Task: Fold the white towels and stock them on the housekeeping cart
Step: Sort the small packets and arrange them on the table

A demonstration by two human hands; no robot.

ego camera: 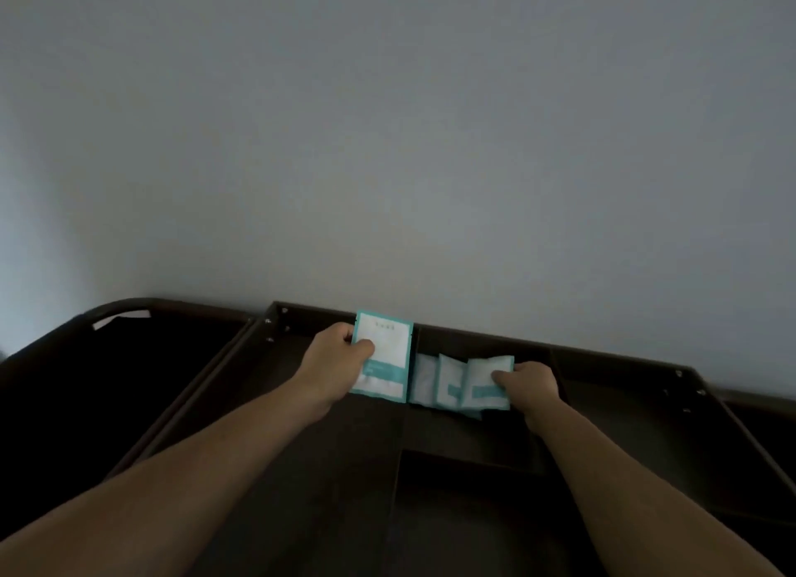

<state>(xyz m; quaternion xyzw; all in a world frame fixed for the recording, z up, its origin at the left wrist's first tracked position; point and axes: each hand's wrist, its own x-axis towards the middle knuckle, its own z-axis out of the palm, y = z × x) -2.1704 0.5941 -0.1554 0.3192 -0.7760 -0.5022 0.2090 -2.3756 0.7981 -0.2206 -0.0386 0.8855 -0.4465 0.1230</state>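
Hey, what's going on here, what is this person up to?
A person works at a dark housekeeping cart, handling small packets in its top tray. The left hand holds one teal-and-white packet upright, while the right hand grips the right end of a row of packets standing in a compartment. No towels are in view.

Open front cart compartment [474, 503]; packets [450, 384] and divider [412, 339] behind.
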